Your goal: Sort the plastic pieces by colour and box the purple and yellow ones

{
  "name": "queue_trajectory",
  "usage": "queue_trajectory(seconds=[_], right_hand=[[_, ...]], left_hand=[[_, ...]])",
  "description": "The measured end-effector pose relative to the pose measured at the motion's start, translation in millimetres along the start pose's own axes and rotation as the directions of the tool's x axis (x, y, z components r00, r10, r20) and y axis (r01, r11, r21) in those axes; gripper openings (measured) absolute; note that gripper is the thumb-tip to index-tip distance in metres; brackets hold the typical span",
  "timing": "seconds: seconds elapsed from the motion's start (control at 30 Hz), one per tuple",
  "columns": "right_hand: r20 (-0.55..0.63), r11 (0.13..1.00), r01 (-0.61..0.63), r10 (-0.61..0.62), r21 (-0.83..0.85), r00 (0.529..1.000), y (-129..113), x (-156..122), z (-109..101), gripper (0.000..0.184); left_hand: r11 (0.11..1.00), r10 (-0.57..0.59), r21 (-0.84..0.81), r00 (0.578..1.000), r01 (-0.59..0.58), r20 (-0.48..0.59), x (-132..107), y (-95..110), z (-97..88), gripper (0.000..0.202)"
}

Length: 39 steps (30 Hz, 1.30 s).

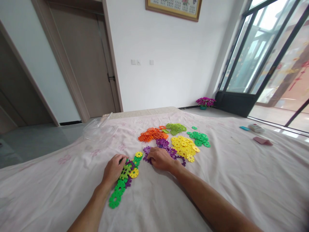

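Observation:
My left hand [114, 168] rests curled on the near end of a joined strip of plastic gear pieces [123, 182], green, yellow and purple, lying on the bed sheet [217, 187]. My right hand [161, 158] is knuckles up with fingers closed over loose purple pieces [166, 146]; what its fingertips pinch is hidden. Beyond lie sorted heaps: orange [152, 134], light green [175, 128], yellow [184, 146] and dark green [200, 138].
A crumpled clear plastic bag [100, 129] lies at the far left of the sheet. A small packet [256, 128], a blue item [244, 128] and a dark red card [262, 140] sit at the right. A flower pot [205, 102] stands by the glass door [256, 61].

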State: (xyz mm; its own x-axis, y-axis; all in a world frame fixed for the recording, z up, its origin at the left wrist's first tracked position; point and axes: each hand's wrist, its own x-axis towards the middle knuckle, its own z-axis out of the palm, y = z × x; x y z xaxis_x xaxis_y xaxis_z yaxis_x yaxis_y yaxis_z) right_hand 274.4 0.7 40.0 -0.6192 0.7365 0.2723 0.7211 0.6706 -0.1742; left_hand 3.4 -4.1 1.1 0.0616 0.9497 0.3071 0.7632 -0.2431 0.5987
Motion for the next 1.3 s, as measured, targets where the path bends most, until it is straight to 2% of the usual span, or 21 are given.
queue_trajectory(seconds=[0.17,0.27,0.37,0.5,1.3], right_hand=[[-0.106,0.999,-0.047,0.044,-0.024,0.993,2.3,1.1,1.8,0.026],[-0.159,0.999,-0.052,0.049,-0.015,0.986,3.3,0.9,4.3,0.033],[-0.107,0.999,-0.046,0.045,-0.005,0.993,3.5,0.1,7.2,0.043],[-0.044,0.999,-0.052,0.051,-0.008,0.998,3.1,-0.3,8.0,0.040],[-0.058,0.999,-0.034,0.034,-0.001,0.998,2.7,-0.3,8.0,0.036]], left_hand=[[1.000,-0.002,-0.001,1.000,0.002,0.006,0.2,0.4,-0.3,0.029],[1.000,0.009,0.000,1.000,-0.009,0.006,0.1,0.0,-0.2,0.030],[1.000,0.012,-0.002,1.000,-0.012,0.005,-0.1,-0.4,0.1,0.030],[1.000,0.012,-0.004,1.000,-0.012,0.006,0.1,-0.5,0.4,0.029],[1.000,0.005,-0.008,1.000,-0.005,0.002,-0.4,2.9,-1.1,0.029]])
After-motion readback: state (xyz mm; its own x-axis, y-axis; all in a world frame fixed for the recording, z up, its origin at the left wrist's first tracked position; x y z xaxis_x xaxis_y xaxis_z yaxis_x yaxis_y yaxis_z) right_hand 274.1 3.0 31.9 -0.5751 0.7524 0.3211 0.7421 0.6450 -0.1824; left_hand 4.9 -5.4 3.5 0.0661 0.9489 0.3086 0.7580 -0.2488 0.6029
